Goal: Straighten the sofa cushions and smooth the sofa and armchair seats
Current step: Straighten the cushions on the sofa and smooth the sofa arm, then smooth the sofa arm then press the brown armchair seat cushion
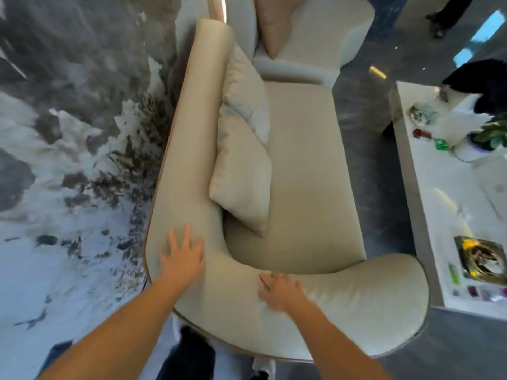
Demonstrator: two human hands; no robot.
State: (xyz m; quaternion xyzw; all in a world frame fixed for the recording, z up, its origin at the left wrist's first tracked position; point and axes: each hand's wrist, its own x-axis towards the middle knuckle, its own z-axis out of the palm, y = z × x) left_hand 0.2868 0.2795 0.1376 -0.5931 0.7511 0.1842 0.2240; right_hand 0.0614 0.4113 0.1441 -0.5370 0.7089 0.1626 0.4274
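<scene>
I look down on a beige sofa (pixel 301 165) from over its near armrest. Two beige cushions lean against its backrest on the left: a near cushion (pixel 241 185) and a far cushion (pixel 245 91), which overlaps it. My left hand (pixel 182 255) lies flat, fingers spread, on the corner where backrest meets armrest. On the curved near armrest (pixel 356 303) rests my right hand (pixel 279 292), palm down with fingers loosely apart. Beyond the sofa stands a pale armchair (pixel 329 50) holding a pinkish cushion (pixel 271 23).
A white coffee table (pixel 428 193) stands to the right with a potted plant (pixel 493 133), a dark tray (pixel 480 259) and small items. A person in dark clothes (pixel 480 80) is at its far end. The marble-patterned wall (pixel 68 119) is on the left.
</scene>
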